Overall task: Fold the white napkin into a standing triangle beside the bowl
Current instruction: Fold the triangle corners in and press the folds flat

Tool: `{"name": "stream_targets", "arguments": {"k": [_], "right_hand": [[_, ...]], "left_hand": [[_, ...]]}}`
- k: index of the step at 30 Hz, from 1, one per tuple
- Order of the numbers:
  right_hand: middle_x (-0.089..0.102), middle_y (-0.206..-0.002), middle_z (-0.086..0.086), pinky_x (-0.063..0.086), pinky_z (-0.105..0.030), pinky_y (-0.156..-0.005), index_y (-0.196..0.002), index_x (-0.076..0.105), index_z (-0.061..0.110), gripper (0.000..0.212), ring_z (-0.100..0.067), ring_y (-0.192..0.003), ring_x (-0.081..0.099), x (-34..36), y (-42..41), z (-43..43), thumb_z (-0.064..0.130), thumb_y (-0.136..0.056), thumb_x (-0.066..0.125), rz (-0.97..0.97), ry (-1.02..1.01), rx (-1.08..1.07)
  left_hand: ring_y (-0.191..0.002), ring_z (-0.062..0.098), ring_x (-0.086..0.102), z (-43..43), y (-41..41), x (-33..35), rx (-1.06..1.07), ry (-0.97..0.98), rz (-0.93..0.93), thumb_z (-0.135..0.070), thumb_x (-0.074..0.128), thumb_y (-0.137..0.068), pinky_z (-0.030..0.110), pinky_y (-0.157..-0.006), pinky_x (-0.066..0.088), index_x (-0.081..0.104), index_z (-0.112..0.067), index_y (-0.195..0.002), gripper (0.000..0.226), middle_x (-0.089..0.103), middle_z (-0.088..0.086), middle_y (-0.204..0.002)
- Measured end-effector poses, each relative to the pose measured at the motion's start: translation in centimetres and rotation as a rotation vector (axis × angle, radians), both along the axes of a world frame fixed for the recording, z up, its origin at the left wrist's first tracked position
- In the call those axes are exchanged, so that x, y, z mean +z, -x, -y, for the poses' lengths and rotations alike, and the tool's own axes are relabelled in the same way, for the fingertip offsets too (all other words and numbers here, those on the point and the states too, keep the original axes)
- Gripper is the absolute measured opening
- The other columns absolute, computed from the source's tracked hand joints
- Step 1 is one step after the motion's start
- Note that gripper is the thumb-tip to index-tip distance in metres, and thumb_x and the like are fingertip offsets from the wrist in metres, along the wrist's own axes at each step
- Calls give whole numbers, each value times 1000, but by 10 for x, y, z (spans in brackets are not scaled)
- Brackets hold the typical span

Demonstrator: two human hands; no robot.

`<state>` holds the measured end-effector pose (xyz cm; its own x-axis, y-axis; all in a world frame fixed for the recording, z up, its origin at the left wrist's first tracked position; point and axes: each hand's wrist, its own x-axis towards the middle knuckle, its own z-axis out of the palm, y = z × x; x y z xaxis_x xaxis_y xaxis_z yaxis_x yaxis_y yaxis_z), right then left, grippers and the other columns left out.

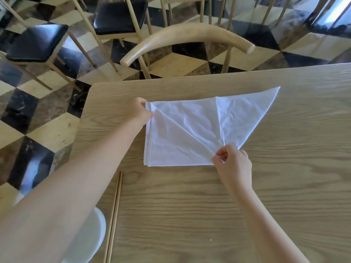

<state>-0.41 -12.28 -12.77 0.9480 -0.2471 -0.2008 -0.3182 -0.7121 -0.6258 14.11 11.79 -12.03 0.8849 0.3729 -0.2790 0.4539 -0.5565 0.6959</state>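
Observation:
The white napkin (193, 128) lies flat on the wooden table (247, 196), partly folded, with one pointed corner reaching toward the far right. My left hand (141, 112) pinches the napkin's far left corner. At the near edge my right hand (232, 162) pinches the cloth where the fold lines meet. A white bowl (89, 238) sits at the near left of the table, mostly hidden under my left forearm.
A pair of wooden chopsticks (115, 215) lies just right of the bowl. A curved-back wooden chair (186, 37) stands at the table's far edge. More chairs with dark seats (36, 42) stand on the checkered floor beyond.

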Motion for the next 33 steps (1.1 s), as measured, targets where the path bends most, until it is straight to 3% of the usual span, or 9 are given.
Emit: {"name": "stream_targets", "arguments": {"k": [3,6,10,12,16,25,27,30,33], "right_hand": [[62,-91,-1,32,-36,-79,-93,59,15,13,-27,-93,46,-3,4,-4,12,-80,59,45,140,-23],[60,-118,-10,32,-39,-92,-115,56,9,33,-33,-111,48,-7,-5,-28,10,-83,53,267,242,87],[37,-149,-10,15,-39,-117,-142,32,7,52,-25,-140,29,-29,-26,-80,22,-92,29,241,292,498],[33,-150,-8,12,-38,-115,-143,30,8,54,-21,-141,26,-40,-27,-83,30,-95,26,212,312,496],[30,-152,-7,10,-38,-114,-144,30,8,59,-20,-142,23,-46,-14,-65,40,-94,28,204,411,500],[7,-157,2,-6,-32,-115,-149,10,16,65,-6,-143,-4,-39,22,0,49,-94,17,118,421,414],[11,-157,0,-3,-34,-115,-148,15,14,65,-9,-144,1,-39,22,-2,49,-93,19,124,432,401],[37,-148,-13,19,-41,-115,-139,39,4,57,-24,-138,32,-33,22,-9,36,-91,43,218,507,347],[63,-118,-15,48,-40,-93,-111,61,3,40,-30,-106,59,-24,23,-29,7,-72,61,394,599,464]], "left_hand": [[-114,28,49,13,17,4,-118,-346,178,-8,53,-87,39,-92,43,45,-9,-127,41,50,14,-125],[-129,30,41,46,52,-5,-464,-446,469,-4,42,-91,43,-105,34,42,-9,-136,45,45,16,-140],[-145,17,8,45,65,-42,-646,-618,197,-30,17,-98,38,-116,1,20,-18,-147,51,16,3,-157],[-145,14,2,36,61,-49,-630,-684,164,-41,3,-91,37,-116,-2,15,-18,-148,62,10,0,-158],[-143,8,-7,21,51,-48,-579,-660,93,-41,15,-98,34,-117,-7,3,-17,-148,57,-2,-4,-158],[-141,6,-16,17,52,-44,-584,-682,42,-49,11,-96,34,-117,-10,-8,-18,-148,64,-13,-5,-157],[-141,8,-18,17,53,-41,-592,-706,-3,-49,8,-95,35,-116,-11,-12,-17,-147,64,-16,-3,-156],[-141,10,-18,18,64,-34,-732,-767,84,-49,1,-93,36,-116,-12,-11,-18,-146,62,-16,-3,-154],[-140,9,-16,23,89,-30,-942,-729,193,-57,-9,-86,32,-115,-12,-10,-20,-144,68,-12,-7,-152]]}}
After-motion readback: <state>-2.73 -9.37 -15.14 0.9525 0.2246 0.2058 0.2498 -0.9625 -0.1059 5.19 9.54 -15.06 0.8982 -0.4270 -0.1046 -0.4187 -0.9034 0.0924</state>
